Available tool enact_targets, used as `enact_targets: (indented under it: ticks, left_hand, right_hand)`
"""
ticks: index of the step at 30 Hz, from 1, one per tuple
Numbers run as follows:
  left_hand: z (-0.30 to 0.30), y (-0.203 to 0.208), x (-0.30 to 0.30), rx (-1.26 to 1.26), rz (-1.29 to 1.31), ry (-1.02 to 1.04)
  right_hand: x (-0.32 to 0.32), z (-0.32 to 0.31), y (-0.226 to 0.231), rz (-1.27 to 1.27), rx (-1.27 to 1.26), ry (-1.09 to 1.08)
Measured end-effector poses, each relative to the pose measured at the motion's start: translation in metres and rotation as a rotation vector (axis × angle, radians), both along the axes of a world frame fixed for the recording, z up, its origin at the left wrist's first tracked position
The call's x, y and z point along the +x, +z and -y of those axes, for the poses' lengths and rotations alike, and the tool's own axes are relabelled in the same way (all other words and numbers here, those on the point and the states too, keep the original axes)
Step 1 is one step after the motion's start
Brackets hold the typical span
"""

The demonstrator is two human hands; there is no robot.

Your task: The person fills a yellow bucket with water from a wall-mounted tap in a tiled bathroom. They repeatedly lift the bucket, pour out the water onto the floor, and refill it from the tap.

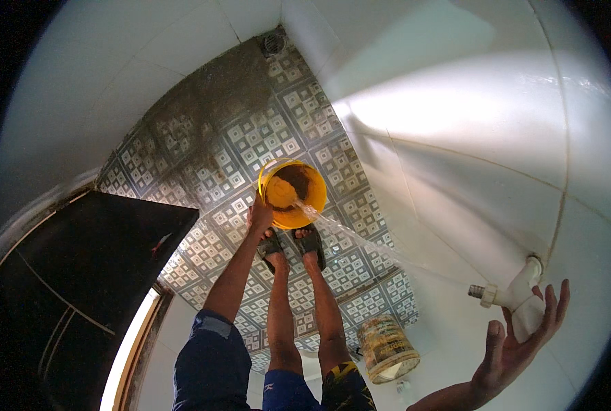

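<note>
Through my feed, the left grip (261, 216) is pinching the near-left edge of a yellow bucket (293, 220), its fingers wrapping around there close to the thin handle. I am not able to tell whether they are clasping the rim alone or the handle as well. The bucket is sitting in the middle of my view, just beyond the feet, and its round mouth is facing up toward me. I am making out a dark brown area and a lighter orange patch inside it.

A clear stream of water (367, 244) is arcing leftward from the threaded nozzle of a white tap (507, 298) and landing inside the bucket. The right grip (514, 366) is spreading wide around the lower part of that tap — the thumb is standing on its left, the other fingers are reaching up on its right. I am not able to tell how firmly any of them is touching it.

Two feet in dark sandals (310, 245) are standing on the patterned tile floor (350, 164). A stained, yellowish-brown bucket (386, 342) is resting to the right of the legs, well apart from the yellow one. A white tiled wall (449, 175) is rising on the right — bright light is streaking across it — and a dark door (100, 253) is filling the left side. Farther ahead, a round drain (273, 44) is lying in the corner beside a dark stain (230, 85).
</note>
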State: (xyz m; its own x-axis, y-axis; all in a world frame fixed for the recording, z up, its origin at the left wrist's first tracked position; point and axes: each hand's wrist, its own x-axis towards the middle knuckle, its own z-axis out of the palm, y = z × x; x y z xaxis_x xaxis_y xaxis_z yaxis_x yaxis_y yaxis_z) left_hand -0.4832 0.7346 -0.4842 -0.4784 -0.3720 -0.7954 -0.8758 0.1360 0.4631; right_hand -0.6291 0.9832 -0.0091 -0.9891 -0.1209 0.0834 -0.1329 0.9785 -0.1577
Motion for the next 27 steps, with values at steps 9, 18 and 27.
enact_targets:
  ticks: [9, 18, 27]
  left_hand:
    - [0.000, 0.013, 0.001, -0.093, 0.176, 0.021]
    - [0.002, 0.028, 0.008, -0.043, 0.260, -0.058]
    - [-0.010, -0.045, 0.068, 0.010, -0.049, 0.137]
  right_hand:
    - [0.001, 0.000, 0.001, -0.009, 0.043, 0.016]
    - [0.001, -0.008, 0.001, -0.024, 0.129, 0.054]
    - [0.002, -0.003, -0.003, -0.048, 0.090, 0.020]
